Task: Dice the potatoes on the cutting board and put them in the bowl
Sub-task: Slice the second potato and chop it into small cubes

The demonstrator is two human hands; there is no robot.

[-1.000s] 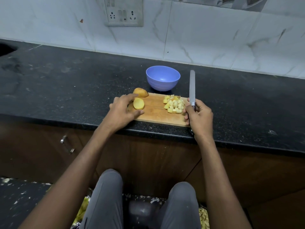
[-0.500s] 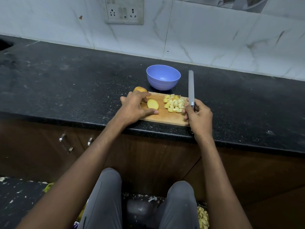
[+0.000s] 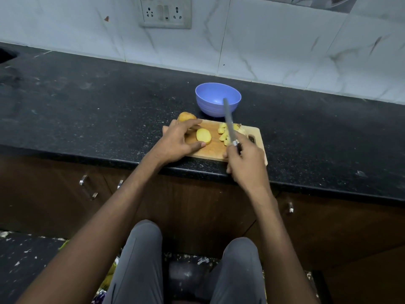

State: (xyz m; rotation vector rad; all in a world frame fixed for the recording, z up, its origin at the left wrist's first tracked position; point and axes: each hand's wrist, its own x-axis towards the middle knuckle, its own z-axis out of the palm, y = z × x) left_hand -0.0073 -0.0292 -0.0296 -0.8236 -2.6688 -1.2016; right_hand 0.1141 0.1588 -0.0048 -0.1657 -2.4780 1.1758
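- Left hand [image 3: 175,140] holds the potato half [image 3: 203,136] cut-face up on the cutting board [image 3: 255,133].
- Right hand [image 3: 246,163] grips the knife [image 3: 229,122] over the diced potato [image 3: 224,133].
- Blue bowl [image 3: 218,99] sits on the counter [image 3: 87,102] just behind the board.

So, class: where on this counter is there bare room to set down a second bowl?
Bare counter lies left of the cutting board, and right of it toward the wall. Crowded: the board itself, with potato half, diced pile, both hands and knife, and the bowl behind.
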